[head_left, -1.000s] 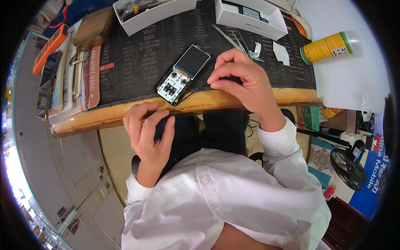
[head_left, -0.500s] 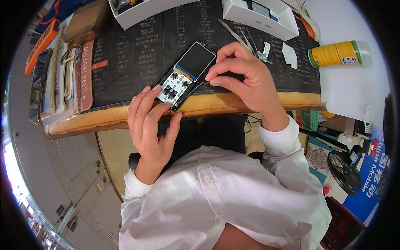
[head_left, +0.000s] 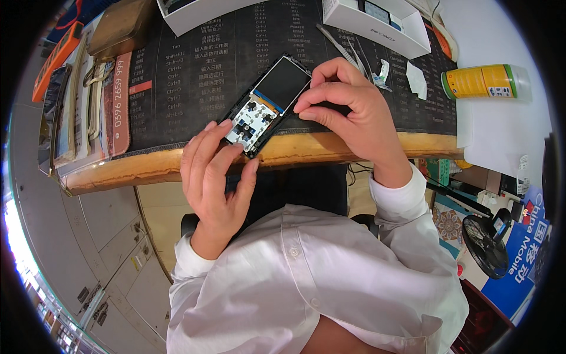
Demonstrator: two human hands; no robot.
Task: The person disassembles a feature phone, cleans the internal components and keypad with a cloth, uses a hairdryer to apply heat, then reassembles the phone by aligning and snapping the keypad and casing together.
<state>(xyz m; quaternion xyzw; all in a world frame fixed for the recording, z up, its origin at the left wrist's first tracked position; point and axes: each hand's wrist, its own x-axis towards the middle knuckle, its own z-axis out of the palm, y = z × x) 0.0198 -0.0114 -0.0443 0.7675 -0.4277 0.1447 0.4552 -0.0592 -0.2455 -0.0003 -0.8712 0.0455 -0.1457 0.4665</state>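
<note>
A keypad mobile phone [head_left: 282, 81] without its front cover lies aslant on the dark mat at the desk's front edge. It shows a dark screen and a white key board [head_left: 248, 125] in a black frame. My left hand [head_left: 215, 183] has its fingertips on the phone's lower left end, with the thumb by the bottom corner. At the phone's right edge, my right hand [head_left: 348, 106] pinches with thumb and forefinger. What lies between those fingertips is too small and hidden to make out.
Tweezers [head_left: 341, 46] and white scraps [head_left: 416, 80] lie beyond my right hand. White boxes [head_left: 377, 26] stand at the back. A yellow canister [head_left: 479, 82] is on the right; papers, an orange tool [head_left: 57, 61] and a brown case [head_left: 122, 26] are on the left.
The view has shifted slightly. A thin dark strip that stood off the phone's right edge, below my right fingertips, no longer shows apart from it. Both hands keep nearly the same pose.
</note>
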